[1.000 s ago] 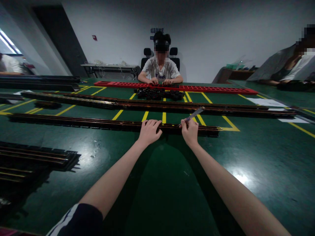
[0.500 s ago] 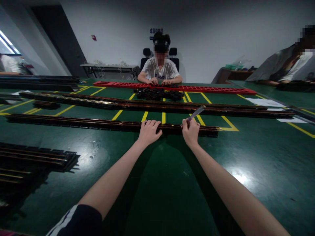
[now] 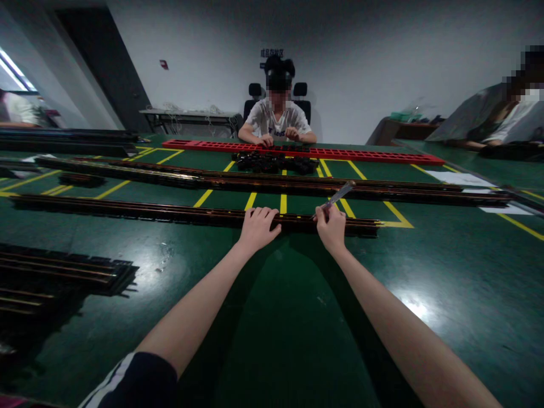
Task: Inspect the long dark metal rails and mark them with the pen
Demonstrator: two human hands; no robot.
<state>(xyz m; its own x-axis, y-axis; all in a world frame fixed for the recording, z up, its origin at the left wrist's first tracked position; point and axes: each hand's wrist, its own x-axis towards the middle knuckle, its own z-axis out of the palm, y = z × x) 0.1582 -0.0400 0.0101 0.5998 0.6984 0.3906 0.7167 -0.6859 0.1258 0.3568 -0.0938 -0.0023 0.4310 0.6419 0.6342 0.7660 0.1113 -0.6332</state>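
My left hand [image 3: 257,228] lies over the near long dark strip bundle [image 3: 195,216], fingers slightly spread over its far side and thumb apart to the right. To its right, my right hand [image 3: 332,231] is closed around a slim tool with a translucent handle [image 3: 341,192]. The handle slants up and to the right. A thin dark tip pokes out at the left of the fingers, close to the strips; whether it touches them I cannot tell. Copper-coloured lines run along the strips, and their right ends stick out past my right hand.
Another long strip bundle [image 3: 272,183] lies beyond, then a pile of small black parts [image 3: 274,162] and a red slotted rail [image 3: 382,156]. More strips [image 3: 63,269] lie at near left. A person [image 3: 278,119] sits opposite; other people are at both sides. Papers [image 3: 461,179] lie at right.
My two hands stay in almost the same place on the strips. Across the table, the other person's hand on the right side of the view has lifted off the red rail.
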